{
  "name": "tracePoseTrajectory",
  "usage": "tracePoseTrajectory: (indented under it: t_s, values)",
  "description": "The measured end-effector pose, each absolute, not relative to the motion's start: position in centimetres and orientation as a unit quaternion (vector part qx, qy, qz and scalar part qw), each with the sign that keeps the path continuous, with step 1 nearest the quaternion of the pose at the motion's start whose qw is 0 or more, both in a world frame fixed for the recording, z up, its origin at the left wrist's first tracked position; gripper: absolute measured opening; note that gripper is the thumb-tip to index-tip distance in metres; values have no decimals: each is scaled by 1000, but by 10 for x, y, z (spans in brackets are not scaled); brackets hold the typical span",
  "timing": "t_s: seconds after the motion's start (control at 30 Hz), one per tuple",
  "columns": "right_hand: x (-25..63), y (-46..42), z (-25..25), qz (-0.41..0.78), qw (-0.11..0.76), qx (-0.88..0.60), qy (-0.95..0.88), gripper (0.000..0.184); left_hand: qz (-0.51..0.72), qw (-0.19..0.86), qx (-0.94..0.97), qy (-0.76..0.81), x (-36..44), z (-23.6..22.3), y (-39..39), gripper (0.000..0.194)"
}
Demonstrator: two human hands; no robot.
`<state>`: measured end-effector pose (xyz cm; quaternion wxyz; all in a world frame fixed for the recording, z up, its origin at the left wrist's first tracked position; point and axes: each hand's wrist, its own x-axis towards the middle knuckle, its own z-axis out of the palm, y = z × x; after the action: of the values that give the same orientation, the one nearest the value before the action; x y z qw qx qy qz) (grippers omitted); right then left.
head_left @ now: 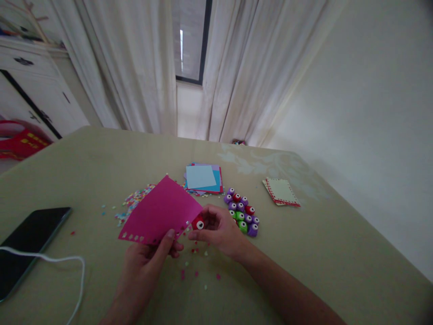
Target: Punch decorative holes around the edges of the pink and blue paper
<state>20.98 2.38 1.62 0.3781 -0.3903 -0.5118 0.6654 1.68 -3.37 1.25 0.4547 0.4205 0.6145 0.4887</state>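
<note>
A magenta sheet of paper (165, 210) is pinched by its near edge in my left hand (149, 262), thumb on top. Small shaped holes run along that edge, and a few more lie near its right corner. My right hand (221, 232) is closed on a small red craft punch (198, 223) with an eye design, which sits against the paper's right corner. Just beyond the right hand stands a cluster of purple, red and green craft punches (240, 212). Tiny paper cut-outs (196, 273) are scattered on the table below the hands.
A pile of colourful confetti (135, 201) lies behind the sheet. Farther back is a stack of coloured paper (201, 177); to the right, some cream cards with punched edges (281, 192). A dark tablet (34, 230) and white cable (79, 275) occupy the table's left side.
</note>
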Motion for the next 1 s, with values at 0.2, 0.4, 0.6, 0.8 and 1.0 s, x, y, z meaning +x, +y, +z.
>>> tracePoseTrajectory:
  t_s: [0.2,0.4,0.6,0.8,1.0]
  values:
    - [210,23,17,682,386,-376,-494,47,488,457,414,618,17,13,-35,50]
    - [210,24,13,683,385,-385,-488,52,508,457,400,611,19,16,-32,52]
    - [210,24,16,691,383,-363,-494,49,499,456,393,623,24,18,-34,54]
    - [214,24,14,694,355,-358,-514,48,484,442,422,627,23,19,-33,52]
    - [215,23,12,685,343,-367,-527,46,455,419,463,635,19,-2,-35,53]
